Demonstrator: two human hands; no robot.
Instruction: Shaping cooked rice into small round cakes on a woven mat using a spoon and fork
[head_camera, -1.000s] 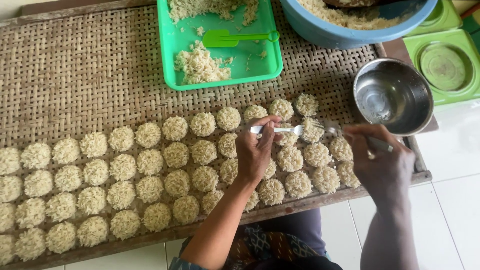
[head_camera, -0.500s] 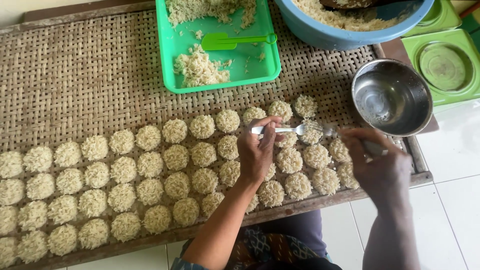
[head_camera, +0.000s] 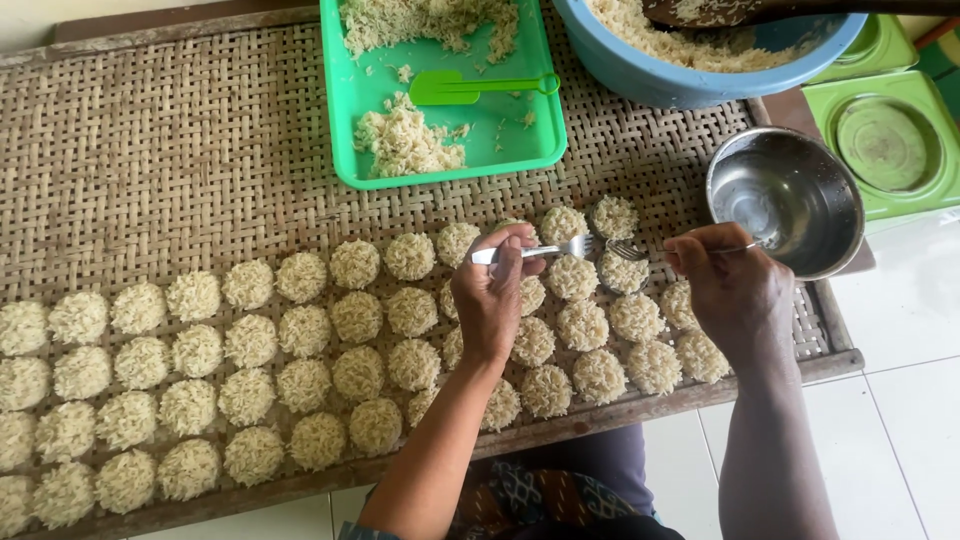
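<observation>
A wide woven bamboo tray with a wooden frame carries everything. Rows of small round rice cakes lie along its near edge, touching or just beside one another. Behind the cakes, at the far edge, sits a green plastic tray. To the right of that tray rest a blue basin and a steel bowl.

Two metal forks meet tine to tine above round rice cakes.
</observation>
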